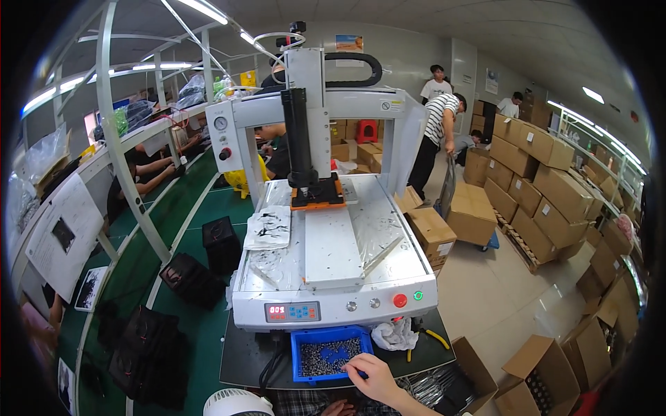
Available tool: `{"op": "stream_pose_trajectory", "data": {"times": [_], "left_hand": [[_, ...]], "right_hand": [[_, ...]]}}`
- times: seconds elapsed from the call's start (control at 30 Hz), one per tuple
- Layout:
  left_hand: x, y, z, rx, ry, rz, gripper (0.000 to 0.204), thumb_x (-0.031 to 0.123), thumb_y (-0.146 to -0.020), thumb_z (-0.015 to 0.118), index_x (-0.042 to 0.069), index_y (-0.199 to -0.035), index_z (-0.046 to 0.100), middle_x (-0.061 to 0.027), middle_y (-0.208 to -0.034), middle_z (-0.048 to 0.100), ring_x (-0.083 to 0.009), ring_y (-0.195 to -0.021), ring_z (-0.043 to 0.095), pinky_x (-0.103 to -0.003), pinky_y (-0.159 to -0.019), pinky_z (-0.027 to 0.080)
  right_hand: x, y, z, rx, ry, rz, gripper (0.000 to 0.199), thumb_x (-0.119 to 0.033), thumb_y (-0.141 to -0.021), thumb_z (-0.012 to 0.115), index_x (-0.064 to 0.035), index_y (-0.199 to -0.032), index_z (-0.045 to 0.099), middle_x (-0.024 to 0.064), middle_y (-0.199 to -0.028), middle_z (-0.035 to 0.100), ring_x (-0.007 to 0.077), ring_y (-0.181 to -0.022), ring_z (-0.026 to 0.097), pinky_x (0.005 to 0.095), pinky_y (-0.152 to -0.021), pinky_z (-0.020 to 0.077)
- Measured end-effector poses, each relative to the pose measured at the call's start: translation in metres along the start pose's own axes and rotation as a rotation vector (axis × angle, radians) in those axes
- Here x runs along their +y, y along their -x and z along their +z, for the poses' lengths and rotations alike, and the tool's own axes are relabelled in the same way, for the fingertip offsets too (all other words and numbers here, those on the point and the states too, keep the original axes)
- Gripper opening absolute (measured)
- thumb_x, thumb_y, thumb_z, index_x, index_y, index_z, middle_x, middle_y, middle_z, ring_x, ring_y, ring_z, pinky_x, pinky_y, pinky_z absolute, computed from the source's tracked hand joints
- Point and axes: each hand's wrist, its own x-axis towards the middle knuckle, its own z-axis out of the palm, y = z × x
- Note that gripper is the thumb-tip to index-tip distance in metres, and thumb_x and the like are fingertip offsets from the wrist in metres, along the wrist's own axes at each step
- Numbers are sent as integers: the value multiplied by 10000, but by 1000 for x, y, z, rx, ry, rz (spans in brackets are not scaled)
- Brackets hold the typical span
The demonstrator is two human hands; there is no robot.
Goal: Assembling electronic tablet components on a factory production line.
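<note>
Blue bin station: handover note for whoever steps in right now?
Right hand: fingers on the front right rim of the blue bin, nothing visibly gripped.
Left hand: low at the frame edge near the checked cloth, state unclear.
Bin holds small dark parts and sits in front of the benchtop machine.
Orange fixture sits under the machine's black head.
Black units lie on the green bench at left.
Progress cannot be judged from this view.

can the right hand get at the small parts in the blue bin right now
Probably yes. The right hand already rests on the front right rim of the blue bin, its top is open, and nothing covers the small dark parts inside.
</note>
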Motion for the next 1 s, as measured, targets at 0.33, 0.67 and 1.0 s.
{"op": "stream_pose_trajectory", "data": {"times": [0.33,0.67,1.0], "left_hand": [[-18,-21,-5,111,-88,-140,269,186,-946,533,43,-1172,499,-129,-1057,617,-244,-946,625,-358,-796,514],[-53,-51,-50,-19,-260,-32,309,286,-970,503,52,-1167,552,-48,-939,606,-82,-791,543,-246,-638,461],[64,123,-3,-383,-736,606,419,215,-964,516,38,-1331,417,-126,-1195,546,-197,-1081,542,-323,-929,435]], "right_hand": [[-3,3,2,9,35,17,69,-57,-823,593,-17,-823,649,101,-819,609,263,-769,601,341,-685,484],[-124,-129,49,-330,-213,-361,167,-49,-820,648,-6,-981,634,130,-925,616,276,-828,616,333,-727,507],[-69,-306,333,-375,443,-677,360,-133,-773,605,-98,-1129,558,116,-1226,519,305,-1142,512,431,-883,487]]}}
